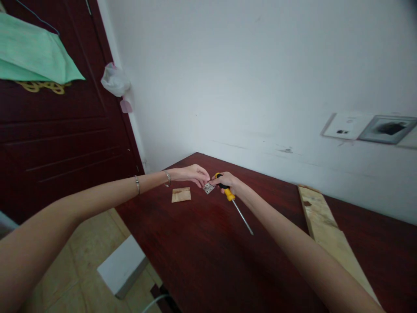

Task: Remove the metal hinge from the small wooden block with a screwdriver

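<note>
My left hand (pixel 196 174) reaches in from the left, its fingers closed on the edge of a small metal hinge (pixel 208 188) with screw holes. My right hand (pixel 229 180) is wrapped around the black and yellow handle of a screwdriver (pixel 230 194), whose shaft points down and toward me. The fingertips of that hand also touch the hinge beside the left fingers. Just left of the hinge a small flat tan piece (pixel 181 195), like wood or cardboard, lies on the dark red table (pixel 208 243).
A long wooden board (pixel 322 217) lies along the table's right side. A white wall with an outlet plate (pixel 347 126) rises behind. On the floor at the left is a white box (pixel 122 265). A dark red door (pixel 65 130) stands at the far left.
</note>
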Demonstrator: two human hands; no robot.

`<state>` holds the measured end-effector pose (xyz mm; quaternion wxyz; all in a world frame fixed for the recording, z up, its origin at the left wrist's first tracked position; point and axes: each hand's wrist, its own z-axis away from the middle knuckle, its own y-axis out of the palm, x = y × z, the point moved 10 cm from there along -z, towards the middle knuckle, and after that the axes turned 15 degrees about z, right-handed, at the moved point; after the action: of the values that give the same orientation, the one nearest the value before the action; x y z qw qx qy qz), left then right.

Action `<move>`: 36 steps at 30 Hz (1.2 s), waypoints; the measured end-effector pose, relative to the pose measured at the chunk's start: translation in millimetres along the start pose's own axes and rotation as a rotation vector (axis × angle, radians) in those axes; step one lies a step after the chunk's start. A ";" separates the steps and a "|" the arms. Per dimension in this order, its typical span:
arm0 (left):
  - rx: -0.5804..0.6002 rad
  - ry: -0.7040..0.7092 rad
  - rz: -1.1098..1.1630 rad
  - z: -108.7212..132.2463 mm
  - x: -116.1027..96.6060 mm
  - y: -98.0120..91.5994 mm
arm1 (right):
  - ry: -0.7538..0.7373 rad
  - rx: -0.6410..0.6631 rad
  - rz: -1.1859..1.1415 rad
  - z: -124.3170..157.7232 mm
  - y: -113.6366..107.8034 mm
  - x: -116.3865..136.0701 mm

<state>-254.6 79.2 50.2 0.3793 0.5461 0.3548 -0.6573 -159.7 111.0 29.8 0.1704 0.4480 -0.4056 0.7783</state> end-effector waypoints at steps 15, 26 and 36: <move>-0.441 -0.059 0.091 21.4 20.7 -69.3 | 0.058 0.026 -0.057 -13.0 35.4 5.9; -0.785 -0.199 -0.210 43.4 71.4 -175.6 | -0.131 -0.187 0.515 4.9 59.5 17.5; -0.779 -0.356 -0.427 40.6 93.0 -181.2 | -0.196 -0.318 0.852 14.5 74.5 26.0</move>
<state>-444.1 116.5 -26.0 0.4669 0.1572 0.6086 -0.6220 -212.5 51.4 19.8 -0.1370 0.2812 -0.6819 0.6612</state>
